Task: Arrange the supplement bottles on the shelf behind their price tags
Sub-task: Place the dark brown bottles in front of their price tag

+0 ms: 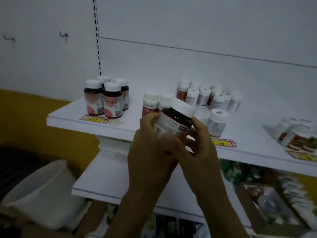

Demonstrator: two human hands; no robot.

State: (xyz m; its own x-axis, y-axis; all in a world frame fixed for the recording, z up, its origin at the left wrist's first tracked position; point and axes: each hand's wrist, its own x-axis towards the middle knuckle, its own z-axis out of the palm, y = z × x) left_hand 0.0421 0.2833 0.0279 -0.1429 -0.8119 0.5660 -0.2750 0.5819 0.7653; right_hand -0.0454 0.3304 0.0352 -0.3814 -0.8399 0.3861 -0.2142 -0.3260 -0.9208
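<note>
Left hand and right hand both wrapped around a dark, white-capped plastic supplement bottle, tilted toward one o'clock just before the white shelf. Probably light, rigid, slick-labelled; best gripped round the body, below the cap. Four matching dark bottles at ten o'clock behind a red-and-yellow price tag.

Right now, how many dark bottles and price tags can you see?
Dark bottles grouped on the shelf: 4
Dark bottle held by left hand and right hand: 1
Price tags: 3
Total: 8

Single head view, forward-down, close on shelf front.
</note>
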